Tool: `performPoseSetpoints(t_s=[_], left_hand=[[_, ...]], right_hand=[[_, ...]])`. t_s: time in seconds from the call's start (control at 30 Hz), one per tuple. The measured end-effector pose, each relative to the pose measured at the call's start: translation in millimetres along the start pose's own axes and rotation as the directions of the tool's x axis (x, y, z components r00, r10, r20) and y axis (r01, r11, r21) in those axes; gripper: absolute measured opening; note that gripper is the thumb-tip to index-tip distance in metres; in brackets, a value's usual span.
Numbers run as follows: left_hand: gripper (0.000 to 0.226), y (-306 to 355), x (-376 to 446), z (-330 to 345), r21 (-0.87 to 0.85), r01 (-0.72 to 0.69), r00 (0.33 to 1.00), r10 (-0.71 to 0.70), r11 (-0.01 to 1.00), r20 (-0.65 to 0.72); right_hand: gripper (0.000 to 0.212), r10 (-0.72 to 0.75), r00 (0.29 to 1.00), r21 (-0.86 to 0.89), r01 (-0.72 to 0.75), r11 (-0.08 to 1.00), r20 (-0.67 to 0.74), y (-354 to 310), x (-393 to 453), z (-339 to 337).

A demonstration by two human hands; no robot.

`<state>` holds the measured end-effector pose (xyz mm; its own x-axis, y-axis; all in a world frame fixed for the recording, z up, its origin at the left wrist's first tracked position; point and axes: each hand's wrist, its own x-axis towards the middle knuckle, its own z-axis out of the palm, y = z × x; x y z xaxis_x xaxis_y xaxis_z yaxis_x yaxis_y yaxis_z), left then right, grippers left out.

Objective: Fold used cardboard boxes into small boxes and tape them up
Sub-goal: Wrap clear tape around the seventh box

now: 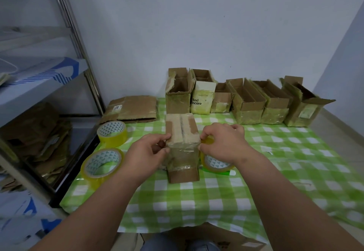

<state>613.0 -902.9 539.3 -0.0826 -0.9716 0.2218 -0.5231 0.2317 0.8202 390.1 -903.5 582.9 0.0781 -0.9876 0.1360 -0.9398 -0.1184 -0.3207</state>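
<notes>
Both hands flank the small cardboard box [182, 144] on the checked surface [216, 195]: left hand [146, 153] pinches its glossy taped left edge. Right of the box, the right hand [221, 142] grips a yellowish tape roll [213, 163].

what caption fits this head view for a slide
Both hands tape a small cardboard box on the green checked tablecloth: left hand steadies it, right hand holds the tape roll.

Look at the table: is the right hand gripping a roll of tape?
Yes, the right hand grips a yellowish roll of tape beside the small box.
</notes>
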Motion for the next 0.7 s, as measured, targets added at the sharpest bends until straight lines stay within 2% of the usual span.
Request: performPoseSetpoints(t_s=[0.13, 0.33, 0.47, 0.6, 0.7], left_hand=[[0.032, -2.8, 2.2, 2.3, 0.039, -0.011, 1.0, 0.012, 0.999, -0.027], [0.028, -4.2, 5.7, 8.8, 0.05, -0.021, 0.996, 0.025, 0.999, -0.081], [0.035, -6.4, 2.8, 10.8, 0.02, 0.034, 0.996, -0.033, 0.999, -0.086], [0.038, -6.7, 1.6, 9.2, 0.052, 0.041, 0.999, -0.04, 0.998, -0.026], [0.031, -4.8, 1.7, 6.2, -0.057, 0.085, 0.996, -0.085, 0.995, 0.002]], right_hand=[[0.014, -0.012, 0.999, -0.075, 0.01, 0.997, -0.031, -2.1, -1.9, 5.2], [0.025, -0.011, 0.994, -0.172, -0.008, 0.985, -0.109, -7.4, -3.4, 16.3], [0.026, -0.015, 0.996, -0.159, 0.001, 0.987, -0.089, -6.6, -3.2, 15.9], [0.03, -0.015, 0.999, -0.104, 0.011, 0.995, -0.033, -5.3, -2.8, 12.2], [0.041, 0.018, 0.999, -0.086, -0.022, 0.996, -0.047, -7.0, -3.0, 13.5]])
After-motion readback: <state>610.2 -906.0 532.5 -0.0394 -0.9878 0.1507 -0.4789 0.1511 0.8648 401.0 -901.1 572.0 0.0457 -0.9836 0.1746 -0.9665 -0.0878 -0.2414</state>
